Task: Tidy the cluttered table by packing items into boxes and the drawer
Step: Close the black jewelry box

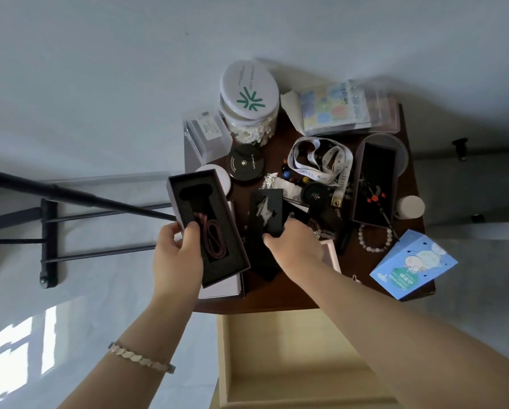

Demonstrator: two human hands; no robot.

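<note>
My left hand (178,255) grips a long open box (209,222) with black foam lining, held above the table's left edge; a dark red cord (213,237) lies in the foam. My right hand (294,246) pinches a black foam insert (268,212) with a cut-out, lifted just over the clutter. A second open dark box (374,184) lies at the right with a small red and black item in it. The light wooden drawer (282,364) stands pulled open below the table and looks empty.
On the dark wooden table (276,299): a jar (248,101) with a white lid, a clear plastic case (206,131), a round black compact (245,166), a white lanyard (324,160), a bead bracelet (375,240), a blue carton (412,264), flat packets (335,107). A black metal rack (49,231) stands left.
</note>
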